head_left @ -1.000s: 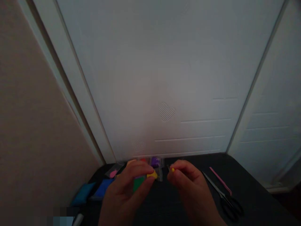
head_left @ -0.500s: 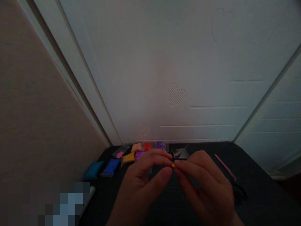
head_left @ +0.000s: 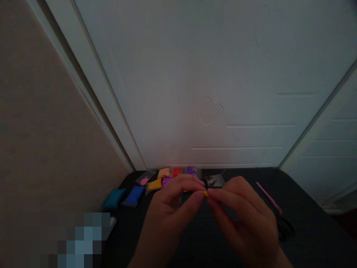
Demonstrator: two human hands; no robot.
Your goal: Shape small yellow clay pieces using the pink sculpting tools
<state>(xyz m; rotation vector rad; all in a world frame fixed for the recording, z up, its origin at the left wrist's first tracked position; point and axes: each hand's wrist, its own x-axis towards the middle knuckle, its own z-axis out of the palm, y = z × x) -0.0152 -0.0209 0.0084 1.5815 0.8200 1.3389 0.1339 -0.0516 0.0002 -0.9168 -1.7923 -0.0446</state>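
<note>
A tiny yellow piece of modelling clay [head_left: 205, 193] sits between my two hands, above the dark table. My left hand [head_left: 171, 208] comes from the lower left, its thumb and forefinger closed on the left side of the clay. From the other side, my right hand [head_left: 245, 216] pinches the same piece between thumb and fingertips. Most of the clay is covered by the fingertips. Behind my left hand lie a purple clay packet [head_left: 167, 181], partly hidden, and a yellow-orange packet [head_left: 154, 184].
Blue [head_left: 134, 195] and teal packets [head_left: 114, 199] lie at the left. Along the back are peach [head_left: 164, 172], red [head_left: 176, 172] and violet packets [head_left: 192, 171], plus a grey packet [head_left: 214, 181]. A pink stick [head_left: 269, 197] and black-handled scissors [head_left: 286, 226] lie at the right. A white panel stands behind.
My left thumb has risen and closed with the forefinger against the yellow clay; before, they were apart. My right hand keeps its pinch. The whole view has shifted slightly.
</note>
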